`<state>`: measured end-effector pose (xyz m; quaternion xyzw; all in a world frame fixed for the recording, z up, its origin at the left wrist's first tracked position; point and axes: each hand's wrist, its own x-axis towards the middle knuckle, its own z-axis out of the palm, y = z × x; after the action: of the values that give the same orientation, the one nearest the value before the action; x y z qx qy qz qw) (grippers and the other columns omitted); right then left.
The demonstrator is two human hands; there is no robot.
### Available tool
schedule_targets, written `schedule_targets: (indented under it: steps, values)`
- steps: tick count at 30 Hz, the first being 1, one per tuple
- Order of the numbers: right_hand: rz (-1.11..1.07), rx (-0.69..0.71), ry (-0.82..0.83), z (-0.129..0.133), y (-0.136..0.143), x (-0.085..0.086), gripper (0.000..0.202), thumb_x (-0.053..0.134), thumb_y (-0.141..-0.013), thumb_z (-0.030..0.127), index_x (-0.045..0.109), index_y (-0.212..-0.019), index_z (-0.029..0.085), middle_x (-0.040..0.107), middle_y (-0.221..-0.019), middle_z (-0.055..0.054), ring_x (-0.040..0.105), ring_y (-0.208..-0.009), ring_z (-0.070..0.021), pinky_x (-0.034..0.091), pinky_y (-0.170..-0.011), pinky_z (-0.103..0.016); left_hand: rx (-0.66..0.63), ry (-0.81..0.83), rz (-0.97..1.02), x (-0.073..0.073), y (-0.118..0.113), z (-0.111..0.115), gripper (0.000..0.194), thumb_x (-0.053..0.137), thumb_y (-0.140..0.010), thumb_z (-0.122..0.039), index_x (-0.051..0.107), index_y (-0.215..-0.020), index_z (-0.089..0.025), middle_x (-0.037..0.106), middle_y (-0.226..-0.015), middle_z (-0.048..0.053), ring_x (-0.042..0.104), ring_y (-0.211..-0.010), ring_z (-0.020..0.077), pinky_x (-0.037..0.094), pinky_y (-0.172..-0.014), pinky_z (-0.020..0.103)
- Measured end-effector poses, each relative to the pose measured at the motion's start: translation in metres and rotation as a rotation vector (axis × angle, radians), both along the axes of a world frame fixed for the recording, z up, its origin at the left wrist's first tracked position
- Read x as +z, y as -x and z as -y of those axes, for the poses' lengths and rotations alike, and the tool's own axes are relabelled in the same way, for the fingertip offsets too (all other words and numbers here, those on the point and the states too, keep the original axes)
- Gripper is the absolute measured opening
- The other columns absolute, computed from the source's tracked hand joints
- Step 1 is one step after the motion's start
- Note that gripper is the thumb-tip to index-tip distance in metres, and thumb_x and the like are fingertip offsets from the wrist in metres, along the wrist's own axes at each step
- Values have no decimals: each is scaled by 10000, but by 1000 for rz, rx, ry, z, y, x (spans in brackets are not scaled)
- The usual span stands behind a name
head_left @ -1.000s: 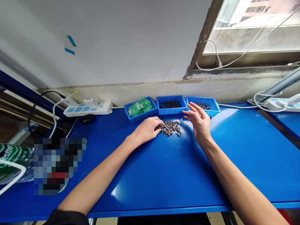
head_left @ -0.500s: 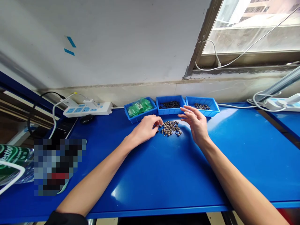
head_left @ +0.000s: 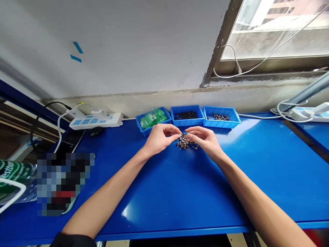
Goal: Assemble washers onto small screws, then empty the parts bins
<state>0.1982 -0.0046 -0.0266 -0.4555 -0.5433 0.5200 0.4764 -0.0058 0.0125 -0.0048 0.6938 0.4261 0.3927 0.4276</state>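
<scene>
A small pile of metal screws [head_left: 183, 142] lies on the blue table [head_left: 164, 192]. My left hand [head_left: 161, 139] is at the pile's left side, thumb and fingertips closed together; whatever is between them is too small to make out. From the right, my right hand [head_left: 205, 140] reaches over the pile with its thumb and fingers bent in a pinch, and its fingertips hide part of the screws. Behind the hands stand three blue bins: one with green packets [head_left: 154, 117], one with dark screws [head_left: 187, 115], and one with shiny screws [head_left: 220, 117].
A white power strip [head_left: 96, 120] and a black mouse [head_left: 95, 131] sit at the back left. A green-labelled bottle [head_left: 17, 175] and a blurred-out object [head_left: 65, 183] are at the left. At the right, a metal pole [head_left: 307, 90] stands by cables and another power strip [head_left: 318, 113].
My right hand has come down and left from near the right bin to the screw pile, its fingers drawing together. My left hand has shifted slightly, its thumb now stretched toward the pile.
</scene>
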Motion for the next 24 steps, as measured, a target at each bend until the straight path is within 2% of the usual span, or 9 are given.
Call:
schedule_targets:
  steps: [6,13,19,24]
  values:
    - [47,31,-41,-1,-1,-5,437,878,-694,514,787,-997,212,807,-876,-59,754,-815,-237,601,-762,-365,2,74,147,0,0,-1,159,795,-705,-296,762,-781,-161,809,-890,73,771,-823,217,637,-805,308]
    - [55,84,-60,0,-2,-5,445,874,-729,475,795,-1080,213,815,-912,-57,768,-847,-241,613,-794,-370,-21,125,175,1,-3,3,281,873,-656,-323,724,-822,-151,783,-861,58,772,-800,206,634,-760,279]
    - [-38,108,-9,1,-1,-2,360,916,-680,446,830,-941,214,830,-919,-61,784,-849,-243,626,-832,-380,-43,133,218,2,-3,3,359,912,-645,-395,697,-805,-156,775,-810,50,766,-775,198,633,-756,281]
    - [-117,99,57,3,0,3,369,951,-627,443,831,-897,221,822,-813,-50,786,-770,-246,630,-780,-385,-21,169,193,5,-4,4,424,947,-598,-428,671,-785,-166,775,-775,48,768,-763,212,633,-740,293]
